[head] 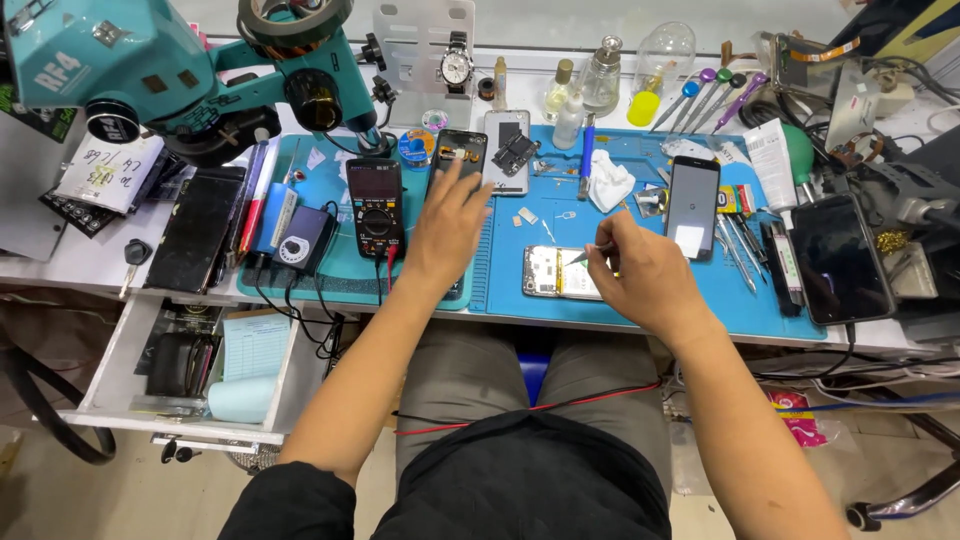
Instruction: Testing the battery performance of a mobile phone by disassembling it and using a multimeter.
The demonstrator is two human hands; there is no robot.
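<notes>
Tweezers-to-phone alignment at the repair mat

Right hand (645,278) is closed in a pinch grip on thin metal tweezers (588,254), whose tips point left and slightly down toward the opened phone (558,272). That phone lies flat on the blue work mat (640,290) near the front edge of the counter (70,262), with its long axis running left to right. It sits just beside the right hand, on that hand's left side; the tweezer tips hang over its right end, though contact with the internals cannot be confirmed from this view.

Left hand (447,228) is extended forward with fingers spread and flat, holding nothing. Its fingertips reach a dark phone with an exposed back (461,150) that stands farther back on the mat, long axis running front to back. A black multimeter (375,205) lies just beside this hand on its left.

Relation of note: the opened phone lies between the two hands but clearly nearer the right one, so the tool approaches along the phone's long axis from its right end.

Other items: a second dark phone (692,205) lies right of the tweezers, a white cloth (609,184) behind them, and a teal microscope (170,70) overhangs the left rear of the counter.
</notes>
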